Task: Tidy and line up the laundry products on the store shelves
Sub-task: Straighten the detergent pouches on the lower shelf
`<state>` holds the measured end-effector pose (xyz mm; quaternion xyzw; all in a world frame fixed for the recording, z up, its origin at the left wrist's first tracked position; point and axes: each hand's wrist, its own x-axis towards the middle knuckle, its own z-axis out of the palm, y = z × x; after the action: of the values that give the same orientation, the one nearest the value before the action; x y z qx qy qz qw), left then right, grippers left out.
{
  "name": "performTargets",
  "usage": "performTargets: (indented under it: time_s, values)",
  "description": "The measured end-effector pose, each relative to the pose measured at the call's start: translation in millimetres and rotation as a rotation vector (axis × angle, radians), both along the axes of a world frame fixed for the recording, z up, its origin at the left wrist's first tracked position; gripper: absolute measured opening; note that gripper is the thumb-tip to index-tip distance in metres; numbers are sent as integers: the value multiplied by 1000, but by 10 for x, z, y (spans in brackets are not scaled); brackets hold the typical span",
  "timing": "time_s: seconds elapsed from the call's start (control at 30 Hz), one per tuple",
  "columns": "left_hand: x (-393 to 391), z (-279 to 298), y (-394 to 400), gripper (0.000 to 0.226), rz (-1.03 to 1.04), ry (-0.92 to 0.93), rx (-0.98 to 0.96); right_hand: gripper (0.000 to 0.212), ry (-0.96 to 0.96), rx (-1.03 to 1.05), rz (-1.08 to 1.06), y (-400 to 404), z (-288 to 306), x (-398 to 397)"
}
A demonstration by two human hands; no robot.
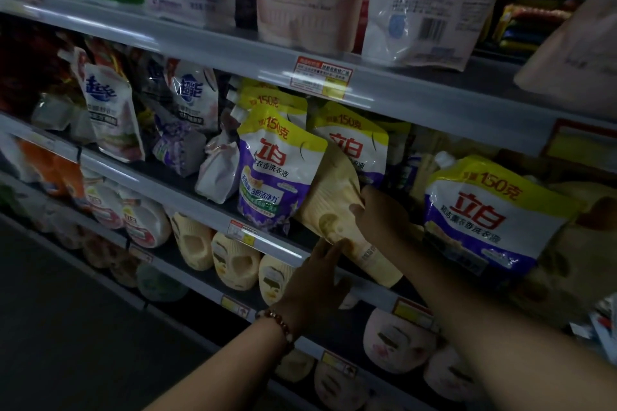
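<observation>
Middle shelf [213, 207]: cream pouch [337, 207] tilted, wedged between purple-yellow detergent pouches [278, 173] and [484, 220]. Right hand [379, 213] grips its upper edge; left hand [320, 274], fingers straight, touches its lower part, apparently, in dim light. Cream jugs [213, 250] line the shelf below.

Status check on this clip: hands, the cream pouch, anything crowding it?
Both hands on cream pouch: right hand grips its upper edge, left hand steadies its base. Pouch tilted, unaligned. Purple-yellow pouch tight alongside.
</observation>
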<state>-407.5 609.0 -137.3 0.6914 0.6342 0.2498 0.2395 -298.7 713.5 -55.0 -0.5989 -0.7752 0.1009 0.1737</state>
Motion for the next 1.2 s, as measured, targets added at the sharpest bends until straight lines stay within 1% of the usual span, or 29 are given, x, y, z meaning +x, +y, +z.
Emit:
performTargets:
  time_s: [0.07,0.13,0.2,0.27,0.33,0.4,0.43,0.53,0.7,0.83,0.9,1.03,1.13,1.2]
  values:
    - [3,29,-30,71,31,-40,-1,24,24,-21,-1,4,28,43]
    - [10,33,-41,69,91,-166,-41,25,48,-52,-9,9,63,90]
    - [36,45,-31,64,129,-405,-62,25,84,-68,-13,2,101,144]
    - [86,65,5,50,130,-662,-83,20,128,-61,-15,-8,133,198]
    - [142,124,54,34,183,-914,-192,25,168,-35,-24,-15,165,243]
    - [197,236,68,29,265,-1122,-333,33,185,-10,-35,-19,202,280]
    - [217,273,80,29,284,-1187,-381,35,194,-3,-34,-25,221,295]
    - [281,309,119,45,276,-1265,-454,39,238,9,-9,-68,251,332]
    - [363,391,114,42,222,-1305,-484,34,288,-2,-13,-167,240,417]
    - [442,358,90,48,229,-1348,-529,36,303,5,-29,-264,190,501]
    - [494,316,74,46,241,-1344,-496,34,308,12,-27,-316,163,532]
    - [542,263,50,41,214,-1368,-431,23,343,-21,-45,-361,164,605]
    - [526,324,67,38,170,-1296,-348,25,432,-25,-65,-396,200,664]
    - [472,385,160,45,144,-1223,-273,24,544,-30,-87,-421,220,666]
